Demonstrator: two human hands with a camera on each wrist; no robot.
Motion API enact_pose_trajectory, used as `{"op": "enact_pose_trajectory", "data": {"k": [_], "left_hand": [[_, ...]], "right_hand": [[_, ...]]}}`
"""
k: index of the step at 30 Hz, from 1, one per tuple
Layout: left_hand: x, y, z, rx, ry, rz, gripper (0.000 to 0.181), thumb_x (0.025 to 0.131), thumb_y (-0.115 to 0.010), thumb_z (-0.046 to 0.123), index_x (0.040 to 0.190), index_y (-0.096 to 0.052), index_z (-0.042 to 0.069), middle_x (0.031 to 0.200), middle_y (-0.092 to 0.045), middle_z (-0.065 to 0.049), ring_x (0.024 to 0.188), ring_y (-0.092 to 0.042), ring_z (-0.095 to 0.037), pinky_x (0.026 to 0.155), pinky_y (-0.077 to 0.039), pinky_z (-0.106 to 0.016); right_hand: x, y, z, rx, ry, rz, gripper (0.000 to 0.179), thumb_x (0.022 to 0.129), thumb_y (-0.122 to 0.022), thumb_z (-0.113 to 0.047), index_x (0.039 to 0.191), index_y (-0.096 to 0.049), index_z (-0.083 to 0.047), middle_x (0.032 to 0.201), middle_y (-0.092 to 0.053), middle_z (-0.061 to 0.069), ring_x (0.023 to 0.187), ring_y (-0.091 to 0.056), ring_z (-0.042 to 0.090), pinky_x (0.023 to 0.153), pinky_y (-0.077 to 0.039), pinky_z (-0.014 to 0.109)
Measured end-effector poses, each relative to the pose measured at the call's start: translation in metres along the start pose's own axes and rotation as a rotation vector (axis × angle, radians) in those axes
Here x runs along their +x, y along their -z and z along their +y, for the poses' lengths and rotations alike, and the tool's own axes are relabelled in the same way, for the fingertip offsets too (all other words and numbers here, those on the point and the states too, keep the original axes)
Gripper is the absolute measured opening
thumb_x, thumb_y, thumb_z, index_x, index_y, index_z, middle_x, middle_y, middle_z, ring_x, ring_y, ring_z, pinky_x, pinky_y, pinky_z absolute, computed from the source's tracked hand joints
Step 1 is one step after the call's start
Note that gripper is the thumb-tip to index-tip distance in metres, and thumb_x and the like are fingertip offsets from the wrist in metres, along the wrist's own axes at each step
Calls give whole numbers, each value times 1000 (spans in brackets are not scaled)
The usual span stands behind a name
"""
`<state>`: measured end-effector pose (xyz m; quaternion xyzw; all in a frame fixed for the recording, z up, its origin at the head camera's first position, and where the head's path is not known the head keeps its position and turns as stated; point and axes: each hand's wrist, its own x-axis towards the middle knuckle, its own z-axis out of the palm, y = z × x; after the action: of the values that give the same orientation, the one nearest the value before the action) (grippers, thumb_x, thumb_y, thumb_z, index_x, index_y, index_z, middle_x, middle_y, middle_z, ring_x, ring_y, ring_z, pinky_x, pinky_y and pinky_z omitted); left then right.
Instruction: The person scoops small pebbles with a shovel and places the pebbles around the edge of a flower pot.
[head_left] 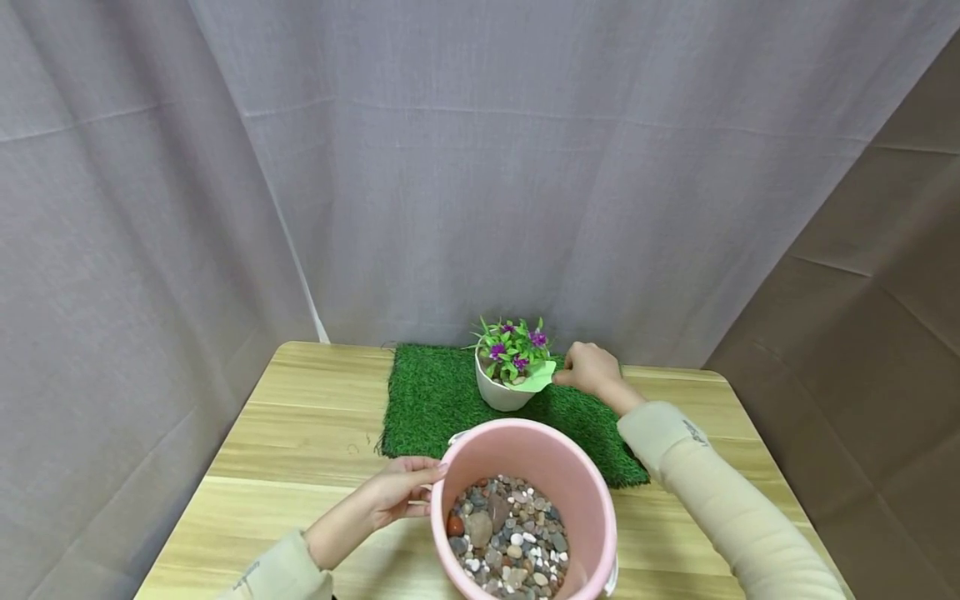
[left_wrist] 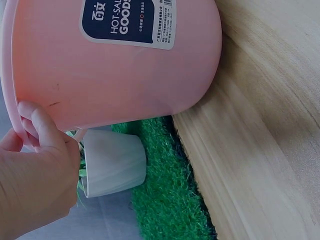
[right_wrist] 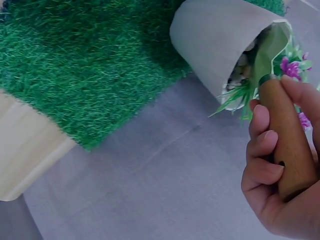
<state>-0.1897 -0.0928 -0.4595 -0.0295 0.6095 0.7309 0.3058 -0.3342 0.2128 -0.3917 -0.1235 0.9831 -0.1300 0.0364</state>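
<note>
My left hand [head_left: 397, 490] grips the rim of a pink bucket [head_left: 558, 457], its thumb over the edge and fingers along the outside. Pebbles [head_left: 517, 546] of mixed colours and sizes cover the bucket's bottom. With my right hand [head_left: 592, 368] I hold a small trowel by its wooden handle [right_wrist: 287, 142], fingers wrapped around it. The trowel's pale green blade [head_left: 537, 377] reaches into the mouth of a white flowerpot [head_left: 501, 395]. Purple flowers and green leaves [head_left: 513, 346] grow from the pot, and light stones [right_wrist: 241, 70] show inside it.
A green artificial grass mat [head_left: 431, 400] lies under the pot on the wooden table [head_left: 300, 433]. Behind the table's far edge hangs a grey curtain [head_left: 480, 183]. A white bucket handle [head_left: 611, 577] shows at the bucket's lower right side.
</note>
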Motion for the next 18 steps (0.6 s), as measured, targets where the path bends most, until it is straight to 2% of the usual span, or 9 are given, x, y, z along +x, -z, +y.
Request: {"op": "enact_pose_trajectory", "data": {"k": [5, 12, 18], "left_hand": [[0, 0, 0, 0, 4, 7, 32, 91, -59, 18, 112, -55, -5, 77, -64, 3, 64, -60, -2, 63, -60, -16], [2, 2, 0, 5, 1, 1, 32, 92, -59, 18, 113, -55, -6, 78, -64, 3, 65, -60, -3, 65, -60, -17], [3, 5, -1, 0, 5, -5, 32, 92, -58, 18, 113, -54, -6, 78, -64, 3, 65, -60, -3, 65, -61, -17]], "right_hand": [[1, 3, -7, -29, -6, 20, 51, 73, -69, -20, 43, -27, -21, 45, -18, -9, 46, -13, 8, 40, -10, 18], [3, 10, -7, -38, -36, -51, 51, 74, -70, -23, 42, -30, -21, 44, -19, -9, 46, -14, 7, 40, -12, 18], [5, 18, -9, -89, -35, -51, 51, 71, -70, -21, 43, -28, -20, 47, -18, -9, 48, -14, 8, 41, -13, 19]]}}
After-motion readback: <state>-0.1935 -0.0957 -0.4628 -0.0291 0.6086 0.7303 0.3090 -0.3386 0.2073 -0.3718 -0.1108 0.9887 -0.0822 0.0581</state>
